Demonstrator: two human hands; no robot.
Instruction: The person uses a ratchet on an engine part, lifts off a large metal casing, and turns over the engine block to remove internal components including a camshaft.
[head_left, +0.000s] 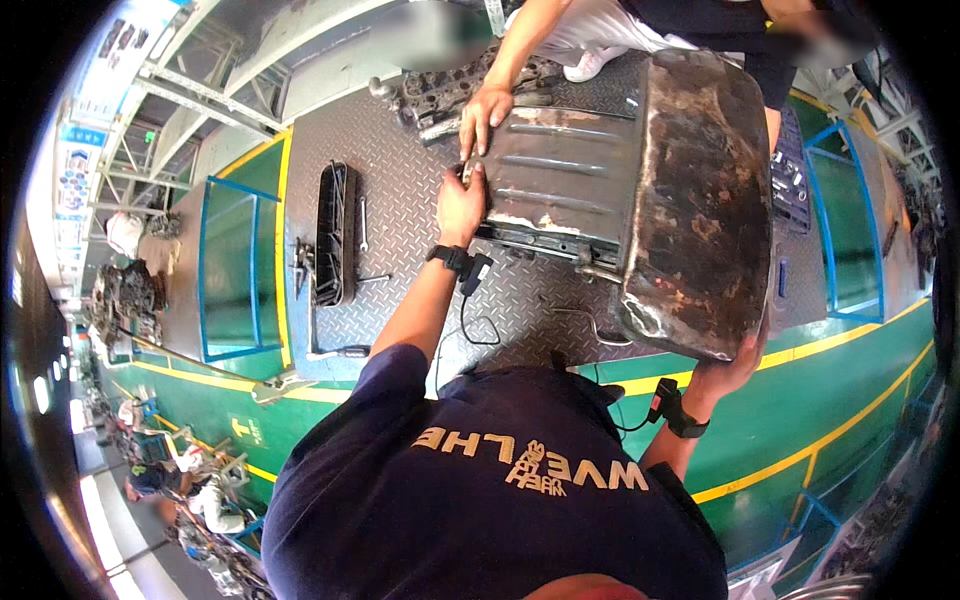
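A large metal oil pan with a ribbed shallow part and a deep, dark, rust-stained part spans the bench in front of me. At its left end, my left hand is closed around the edge. Down at the near right corner of the deep part, my right hand grips the pan, its fingers partly hidden. Beside my left hand, another person's hand rests on the same left end. Under the pan's near edge runs a dark metal rail; what lies beneath is mostly hidden.
The bench top is diamond-plate metal. On its left lie a long black tool tray, a wrench and a ratchet. A cylinder head lies at the back. A bent metal tube is near my body; a socket set sits right.
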